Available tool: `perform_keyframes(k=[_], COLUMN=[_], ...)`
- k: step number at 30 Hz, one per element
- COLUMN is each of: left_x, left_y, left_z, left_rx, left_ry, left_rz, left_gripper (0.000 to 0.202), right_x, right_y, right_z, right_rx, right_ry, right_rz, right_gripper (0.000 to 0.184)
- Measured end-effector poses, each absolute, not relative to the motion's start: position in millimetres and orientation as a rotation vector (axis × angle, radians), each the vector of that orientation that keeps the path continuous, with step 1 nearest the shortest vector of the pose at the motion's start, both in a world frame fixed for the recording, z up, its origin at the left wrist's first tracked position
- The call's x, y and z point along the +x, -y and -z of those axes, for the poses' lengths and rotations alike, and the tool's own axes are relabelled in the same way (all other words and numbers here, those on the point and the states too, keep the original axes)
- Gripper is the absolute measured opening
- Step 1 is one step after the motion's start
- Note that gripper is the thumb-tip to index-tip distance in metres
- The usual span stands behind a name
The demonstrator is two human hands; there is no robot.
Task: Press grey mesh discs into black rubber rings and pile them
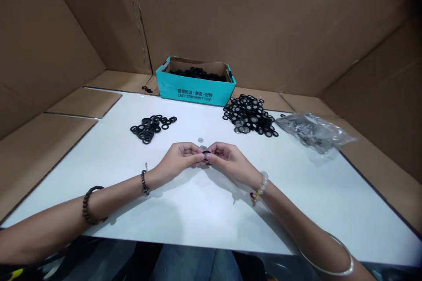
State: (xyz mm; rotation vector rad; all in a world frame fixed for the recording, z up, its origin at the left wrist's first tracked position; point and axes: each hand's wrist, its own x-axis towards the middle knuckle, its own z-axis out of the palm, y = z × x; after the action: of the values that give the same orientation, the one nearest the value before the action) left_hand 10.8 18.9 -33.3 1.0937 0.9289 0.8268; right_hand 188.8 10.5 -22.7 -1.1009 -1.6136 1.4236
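A small black ring [206, 152] is pinched between the thumbs and fingers of both hands, low over the middle of the white table. My left hand [184, 156] grips it from the left, my right hand [225, 156] from the right, and their fingertips meet around it. Fingers cover much of the ring. Just beyond the fingertips lies a small grey disc [200, 140]. To the left is a loose group of black rings [145, 129]. A larger heap of black rings with grey centres [250, 114] lies to the right.
A turquoise box [194, 90] full of black rings stands at the back. On the right lies a clear plastic bag [313, 134] holding grey discs. Cardboard walls [263, 22] enclose the white table [158, 215]. A few rings [147, 89] sit on cardboard at the back left.
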Motion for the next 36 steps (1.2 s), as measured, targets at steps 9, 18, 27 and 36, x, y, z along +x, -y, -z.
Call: perform_keyframes(k=[9, 18, 27, 36], left_x=[8.5, 9.2, 11.5, 9.7], left_y=[-22.6, -20.4, -16.4, -15.5], left_z=[35.0, 33.0, 37.8, 38.8], left_rx=[1.058, 1.111, 1.101, 1.225], left_ry=[-0.938, -0.96, -1.038, -1.063], left_rz=[-0.783, -0.815, -0.961, -0.935], left_gripper=[0.021, 0.022, 0.016, 0.011], right_x=[188.2, 169.5, 171.2, 179.6], right_y=[-9.1, 1.7, 2.5, -0.4], right_z=[24.6, 34.1, 26.8, 23.3], right_rx=[-1.18, -1.248, -1.311, -1.295], right_ry=[1.551, 1.663, 1.947, 1.787], right_rz=[-1.324, -0.892, -0.646, -1.109], right_gripper=[0.025, 0.014, 0.01, 0.015])
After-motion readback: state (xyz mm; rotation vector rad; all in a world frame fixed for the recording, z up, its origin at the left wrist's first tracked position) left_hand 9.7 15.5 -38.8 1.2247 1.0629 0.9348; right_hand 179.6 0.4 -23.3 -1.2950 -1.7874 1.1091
